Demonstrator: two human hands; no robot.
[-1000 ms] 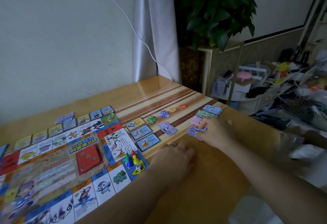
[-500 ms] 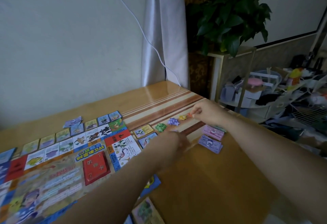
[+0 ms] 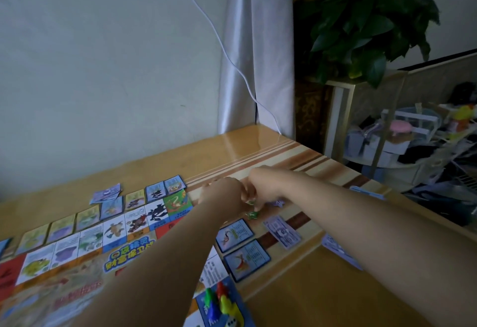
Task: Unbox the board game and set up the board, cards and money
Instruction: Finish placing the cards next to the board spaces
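The game board lies open on the left of the wooden table. Both my hands meet just past its far right corner. My right hand curls its fingertips down and pinches a small green token. My left hand is right beside it, seen from the back with its fingers hidden. Another green token and a purple token lie under the hands. Two blue-framed cards and purple money bills lie to the right of the board.
Small cards line the board's far edge, with a loose pile behind them. Coloured pawns and a die stand on the near corner square. A blue bill lies by the table's right edge. A plant and cluttered shelves stand beyond.
My right hand moved from the money bills to the far tokens, then left to the green tokens. My left hand reached forward from the table edge to meet it.
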